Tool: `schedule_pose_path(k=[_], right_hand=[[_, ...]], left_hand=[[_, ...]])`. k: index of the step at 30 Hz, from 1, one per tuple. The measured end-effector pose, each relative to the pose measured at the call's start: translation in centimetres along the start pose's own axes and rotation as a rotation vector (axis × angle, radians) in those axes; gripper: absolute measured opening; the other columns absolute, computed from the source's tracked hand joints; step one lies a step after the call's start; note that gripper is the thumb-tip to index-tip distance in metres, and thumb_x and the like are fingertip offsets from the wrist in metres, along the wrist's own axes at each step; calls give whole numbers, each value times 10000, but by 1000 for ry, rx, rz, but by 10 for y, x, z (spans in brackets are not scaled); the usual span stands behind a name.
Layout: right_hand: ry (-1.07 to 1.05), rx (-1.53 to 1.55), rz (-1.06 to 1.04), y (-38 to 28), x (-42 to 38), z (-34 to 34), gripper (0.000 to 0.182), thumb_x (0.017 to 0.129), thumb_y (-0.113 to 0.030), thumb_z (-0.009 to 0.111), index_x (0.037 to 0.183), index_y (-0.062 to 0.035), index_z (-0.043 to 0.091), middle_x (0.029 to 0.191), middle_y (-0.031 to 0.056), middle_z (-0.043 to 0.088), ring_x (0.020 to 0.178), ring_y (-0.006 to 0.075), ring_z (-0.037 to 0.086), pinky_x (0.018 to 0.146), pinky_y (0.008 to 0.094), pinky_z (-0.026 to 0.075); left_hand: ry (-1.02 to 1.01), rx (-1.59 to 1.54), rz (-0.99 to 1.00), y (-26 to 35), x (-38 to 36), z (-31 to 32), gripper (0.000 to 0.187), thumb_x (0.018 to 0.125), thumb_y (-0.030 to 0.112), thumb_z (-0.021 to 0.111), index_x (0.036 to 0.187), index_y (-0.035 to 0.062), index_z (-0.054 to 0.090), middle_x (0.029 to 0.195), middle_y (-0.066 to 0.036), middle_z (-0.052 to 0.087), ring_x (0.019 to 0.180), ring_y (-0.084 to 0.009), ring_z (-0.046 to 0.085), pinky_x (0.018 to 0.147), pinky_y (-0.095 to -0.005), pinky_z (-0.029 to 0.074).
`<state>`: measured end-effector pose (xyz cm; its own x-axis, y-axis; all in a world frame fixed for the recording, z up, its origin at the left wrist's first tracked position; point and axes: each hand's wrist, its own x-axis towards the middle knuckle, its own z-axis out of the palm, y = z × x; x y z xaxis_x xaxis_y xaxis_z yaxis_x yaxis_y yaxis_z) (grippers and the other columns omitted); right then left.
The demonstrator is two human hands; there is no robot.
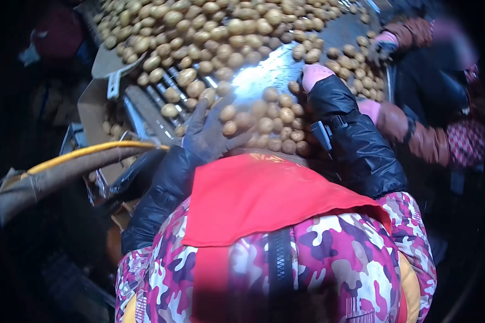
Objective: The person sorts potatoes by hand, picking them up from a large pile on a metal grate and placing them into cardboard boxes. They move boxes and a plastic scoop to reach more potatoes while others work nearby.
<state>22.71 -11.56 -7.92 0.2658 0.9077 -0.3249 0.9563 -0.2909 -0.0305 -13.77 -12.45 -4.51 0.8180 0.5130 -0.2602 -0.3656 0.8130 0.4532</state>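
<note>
My left hand [209,132], in a dark grey glove, lies at the near left side of a group of potatoes [275,121]. Its fingers are spread, with the thumb side toward the potatoes, and nothing is gripped in it. My right hand [316,77] shows mainly as a pink glove cuff beyond the black sleeve, at the right of the shiny metal surface [269,72]. Its fingers are hidden, so I cannot see whether it holds anything. Some potatoes near my left hand are smeared by motion.
A large heap of potatoes [221,27] covers the far side. Metal rollers [172,89] carry a few potatoes at left. A cardboard box [94,107] and a yellow-edged strip [86,161] stand left. At right, another person's gloved hand [385,46] is beside more potatoes [358,70].
</note>
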Motion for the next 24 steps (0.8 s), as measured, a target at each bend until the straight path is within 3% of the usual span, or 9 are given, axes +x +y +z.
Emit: schedule_pose_path(k=[7,8,11,13,14,17,20,22,24], right_hand=[[-60,418,109,1,-7,-13,394,946,-316,686,1219,-32,695,1125,252,737,1075,403,711,939,473,553],[140,323,24,9,-11,6,402,977,-375,674,1211,-49,700,1149,244,732,1096,401,704,939,470,551],[303,594,-119,-34,-59,-6,380,958,-301,708,1246,-54,692,1064,179,730,869,298,707,814,392,567],[155,796,-268,-77,-83,-26,392,942,-200,764,1292,-40,692,1107,146,742,950,217,717,868,347,563],[101,770,-469,-98,-95,-43,440,936,-228,755,1333,-56,668,1125,153,730,910,239,710,845,362,567],[88,575,-947,-143,-113,-73,571,902,-276,773,1392,-35,607,1205,178,691,1007,334,703,899,421,558],[112,495,-918,-148,-105,-59,553,908,-273,767,1382,-35,613,1260,196,677,1177,391,647,1013,449,522],[113,495,-885,-143,-95,-47,513,930,-240,741,1384,-36,613,1302,203,658,1221,396,624,1039,447,509],[158,398,-877,-134,-84,-28,508,937,-234,731,1393,-46,610,1333,200,642,1259,391,601,1069,459,485]], left_hand=[[144,-58,-25,7,-23,3,790,1061,712,278,1668,206,266,1660,-73,362,1423,-305,455,1177,-528,397],[143,-52,2,4,-25,0,783,1063,710,274,1667,211,267,1660,-69,363,1421,-313,456,1178,-527,396],[108,-84,23,-7,-29,-8,742,1082,672,276,1662,209,284,1670,-68,348,1442,-308,443,1193,-513,385],[137,-37,19,-17,-26,-19,716,1094,644,278,1659,205,294,1670,-67,347,1457,-288,436,1201,-500,381],[141,-178,2,-12,-24,-6,642,1111,551,373,1641,192,329,1622,-67,412,1446,-270,448,1212,-478,378],[155,473,319,-25,-30,-22,744,890,293,768,1541,117,453,1361,-108,575,1222,-271,601,1024,-453,519],[171,316,327,-35,-47,-26,621,965,334,748,1490,93,522,1257,-104,645,1102,-234,668,938,-386,571],[217,-175,10,-22,-69,-10,538,1068,427,567,1492,99,516,1243,-85,652,1072,-201,672,904,-376,581],[372,-193,143,-27,-92,5,524,1070,409,569,1476,81,523,1231,-97,656,1066,-210,675,899,-386,585]])
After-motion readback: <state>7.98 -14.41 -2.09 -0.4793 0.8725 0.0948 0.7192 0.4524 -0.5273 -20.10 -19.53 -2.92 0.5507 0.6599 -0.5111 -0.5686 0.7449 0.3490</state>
